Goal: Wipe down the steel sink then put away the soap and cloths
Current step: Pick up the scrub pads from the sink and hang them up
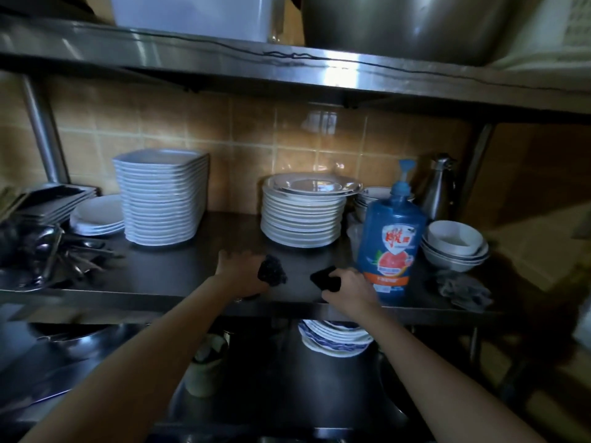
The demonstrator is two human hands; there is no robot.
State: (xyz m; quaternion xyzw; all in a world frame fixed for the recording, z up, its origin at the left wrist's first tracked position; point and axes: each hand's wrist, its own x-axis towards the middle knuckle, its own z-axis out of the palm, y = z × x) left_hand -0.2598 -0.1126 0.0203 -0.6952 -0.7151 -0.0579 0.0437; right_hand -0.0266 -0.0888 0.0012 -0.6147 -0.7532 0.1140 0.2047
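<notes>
Both my hands reach onto the steel shelf (pixel 179 276) above the sink. My left hand (pixel 241 271) holds a dark crumpled cloth (pixel 271 270) against the shelf surface. My right hand (pixel 348 287) grips a second dark cloth (pixel 324 278) near the shelf's front edge. The blue pump bottle of dish soap (pixel 391 241) stands upright on the shelf just right of my right hand. A grey rag (pixel 460 289) lies crumpled at the shelf's right end. The steel sink (pixel 287 394) lies dark below the shelf, between my forearms.
Stacks of white square plates (pixel 161 196) and round plates (pixel 303 212) stand at the back of the shelf. White bowls (pixel 454 246) and a steel jug (pixel 438 187) sit to the right. Trays and utensils (pixel 48 238) crowd the left. Patterned plates (pixel 335 338) sit under the shelf.
</notes>
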